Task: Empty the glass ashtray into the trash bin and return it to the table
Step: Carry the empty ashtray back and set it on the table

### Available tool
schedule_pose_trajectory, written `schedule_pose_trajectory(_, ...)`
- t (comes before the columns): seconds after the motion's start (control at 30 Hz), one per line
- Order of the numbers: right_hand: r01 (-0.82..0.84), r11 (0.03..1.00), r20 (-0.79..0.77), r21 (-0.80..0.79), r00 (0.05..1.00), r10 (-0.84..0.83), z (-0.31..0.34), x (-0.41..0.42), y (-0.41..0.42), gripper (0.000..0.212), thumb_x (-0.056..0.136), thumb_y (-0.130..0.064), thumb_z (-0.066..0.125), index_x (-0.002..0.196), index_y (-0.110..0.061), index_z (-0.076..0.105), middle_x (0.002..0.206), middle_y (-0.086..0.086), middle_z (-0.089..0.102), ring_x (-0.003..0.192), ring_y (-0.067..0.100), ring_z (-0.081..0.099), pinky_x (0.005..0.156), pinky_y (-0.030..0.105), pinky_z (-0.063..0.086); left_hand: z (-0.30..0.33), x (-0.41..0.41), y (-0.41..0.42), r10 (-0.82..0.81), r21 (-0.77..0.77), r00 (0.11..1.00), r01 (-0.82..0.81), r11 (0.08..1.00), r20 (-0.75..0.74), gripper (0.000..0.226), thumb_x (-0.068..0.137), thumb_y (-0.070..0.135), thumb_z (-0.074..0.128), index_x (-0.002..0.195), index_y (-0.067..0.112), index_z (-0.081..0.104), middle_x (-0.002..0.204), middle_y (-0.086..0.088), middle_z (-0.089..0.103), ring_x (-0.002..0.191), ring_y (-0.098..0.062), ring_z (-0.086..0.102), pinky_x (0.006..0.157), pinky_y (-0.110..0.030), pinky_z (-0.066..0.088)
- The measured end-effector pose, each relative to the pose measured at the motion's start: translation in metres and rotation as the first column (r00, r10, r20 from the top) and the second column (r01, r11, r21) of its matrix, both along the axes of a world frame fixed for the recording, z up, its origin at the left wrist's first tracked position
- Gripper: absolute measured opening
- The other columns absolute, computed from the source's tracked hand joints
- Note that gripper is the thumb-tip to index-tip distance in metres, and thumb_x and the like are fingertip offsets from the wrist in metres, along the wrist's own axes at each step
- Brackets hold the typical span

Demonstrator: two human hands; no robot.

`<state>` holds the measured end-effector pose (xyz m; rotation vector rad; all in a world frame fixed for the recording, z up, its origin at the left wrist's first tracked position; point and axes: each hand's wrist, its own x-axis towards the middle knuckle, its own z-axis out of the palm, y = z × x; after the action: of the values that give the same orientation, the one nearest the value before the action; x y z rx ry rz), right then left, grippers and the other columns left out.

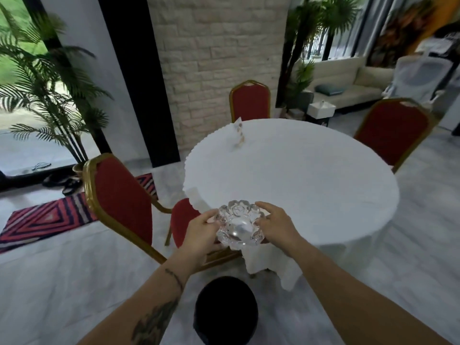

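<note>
The clear cut-glass ashtray, with a scalloped flower-like rim, is held in the air at the near left edge of the round table with a white cloth. My left hand grips its left side and my right hand grips its right side. A black round trash bin stands on the floor directly below my forearms, its opening dark. The ashtray's bowl looks see-through; I cannot tell whether anything lies in it.
Three red chairs with gold frames ring the table: one at the near left, one at the far side, one at the right. A small card holder stands on the far tabletop. Palm plants, a striped rug and a sofa lie beyond.
</note>
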<state>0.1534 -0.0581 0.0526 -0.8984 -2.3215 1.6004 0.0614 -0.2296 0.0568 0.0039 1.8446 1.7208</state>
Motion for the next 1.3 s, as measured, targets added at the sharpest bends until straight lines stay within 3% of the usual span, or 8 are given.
schedule_pose_trajectory(0.1,0.066,0.996,-0.001,-0.066,0.998,-0.066,0.001,-0.010,0.033,0.047,0.095,-0.008,0.052,0.137,-0.027,0.060,0.133,0.011,0.063,0.090,0.025,0.072,0.059,0.032,0.064,0.001,-0.007,0.036,0.044,0.045,0.999,-0.043,0.998,-0.008,0.030,0.096,0.006,0.060,0.121,0.021,0.066,0.106,-0.010,0.070,0.094,-0.035,0.072,0.061,-0.040,0.065)
schedule_pose_trajectory(0.27,0.082,0.990,0.025,-0.115,0.996,-0.080,-0.004,-0.026,0.100,0.047,0.095,-0.007,0.047,0.135,-0.028,0.061,0.131,0.008,0.063,0.090,0.027,0.073,0.050,0.026,0.057,-0.009,-0.018,0.108,0.073,0.078,0.997,-0.075,0.994,0.035,0.032,0.095,0.009,0.062,0.124,0.023,0.065,0.105,-0.012,0.073,0.086,-0.031,0.073,0.061,-0.038,0.063)
schedule_pose_trajectory(0.37,0.086,0.980,0.060,-0.178,0.995,-0.077,-0.014,-0.037,0.150,0.055,0.092,-0.004,0.045,0.139,-0.029,0.058,0.132,0.010,0.063,0.094,0.028,0.072,0.055,0.030,0.060,-0.017,-0.027,0.156,0.068,0.070,0.995,-0.073,0.995,0.075,0.036,0.094,0.004,0.060,0.125,0.021,0.064,0.099,-0.010,0.072,0.077,-0.029,0.070,0.061,-0.037,0.061)
schedule_pose_trajectory(0.57,0.093,0.970,0.140,-0.227,0.988,-0.062,-0.044,-0.057,0.235,0.058,0.092,-0.008,0.046,0.146,-0.029,0.052,0.137,0.010,0.059,0.099,0.028,0.071,0.064,0.032,0.062,-0.045,-0.043,0.245,0.075,0.007,0.987,-0.076,0.997,0.144,0.045,0.091,-0.003,0.054,0.126,0.024,0.061,0.116,-0.016,0.073,0.081,-0.032,0.071,0.070,-0.043,0.063)
schedule_pose_trajectory(0.73,0.099,0.968,0.210,-0.231,0.976,-0.049,-0.065,-0.073,0.277,0.060,0.093,-0.009,0.050,0.151,-0.022,0.042,0.142,0.011,0.053,0.093,0.023,0.068,0.060,0.028,0.053,-0.066,-0.056,0.292,0.121,-0.036,0.980,-0.117,0.993,0.160,0.048,0.091,-0.005,0.052,0.129,0.022,0.061,0.116,-0.017,0.073,0.075,-0.027,0.068,0.059,-0.036,0.063)
schedule_pose_trajectory(0.83,0.116,0.967,0.248,-0.228,0.967,-0.058,-0.081,-0.083,0.293,0.060,0.090,-0.011,0.051,0.149,-0.020,0.044,0.139,0.011,0.057,0.097,0.024,0.069,0.072,0.032,0.057,-0.080,-0.061,0.312,0.141,-0.061,0.976,-0.133,0.989,0.165,0.047,0.091,-0.004,0.055,0.129,0.023,0.061,0.116,-0.016,0.073,0.072,-0.024,0.066,0.049,-0.029,0.058)
schedule_pose_trajectory(1.03,0.114,0.974,0.285,-0.195,0.957,-0.056,-0.094,-0.090,0.304,0.035,0.086,-0.009,0.048,0.116,-0.016,0.064,0.109,0.003,0.068,0.089,0.022,0.063,0.067,0.028,0.048,-0.106,-0.075,0.332,0.147,-0.128,0.979,-0.129,0.983,0.143,0.045,0.089,-0.001,0.059,0.122,0.028,0.066,0.107,-0.007,0.074,0.080,-0.027,0.072,0.059,-0.034,0.061)
schedule_pose_trajectory(1.3,0.057,0.984,0.322,-0.167,0.947,0.000,-0.098,-0.102,0.314,0.019,0.079,-0.015,0.041,0.090,-0.031,0.041,0.103,-0.003,0.050,0.087,0.019,0.045,0.064,0.023,0.036,-0.128,-0.089,0.345,0.076,-0.254,0.995,-0.059,0.966,0.060,0.041,0.080,0.011,0.065,0.112,0.035,0.074,0.096,0.001,0.078,0.089,-0.025,0.076,0.076,-0.043,0.065)
